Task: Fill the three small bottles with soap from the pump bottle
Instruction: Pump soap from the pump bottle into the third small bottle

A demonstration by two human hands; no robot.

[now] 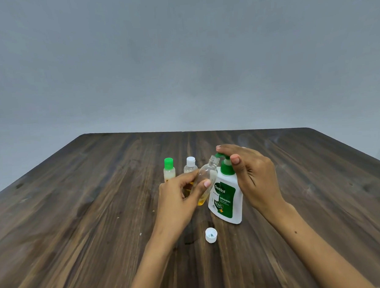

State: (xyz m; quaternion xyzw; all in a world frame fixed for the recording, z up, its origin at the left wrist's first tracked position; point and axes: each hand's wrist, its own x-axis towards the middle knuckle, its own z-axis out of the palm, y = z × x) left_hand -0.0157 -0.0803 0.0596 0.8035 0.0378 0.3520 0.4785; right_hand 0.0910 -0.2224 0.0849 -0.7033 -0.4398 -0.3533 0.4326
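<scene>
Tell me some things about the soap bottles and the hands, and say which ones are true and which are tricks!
1. The left hand holds a clear small bottle tilted toward the pump. True.
2. The bottle being held has its cap on. False: its neck is open, and a loose white cap lies on the table.
3. The right hand rests on top of the pump bottle. True.
4. Both bottles standing behind have green caps. False: the green-capped bottle has one, but the white-capped bottle does not.
5. The held bottle is full to the top. False: only a little yellow soap sits at its bottom.
</scene>
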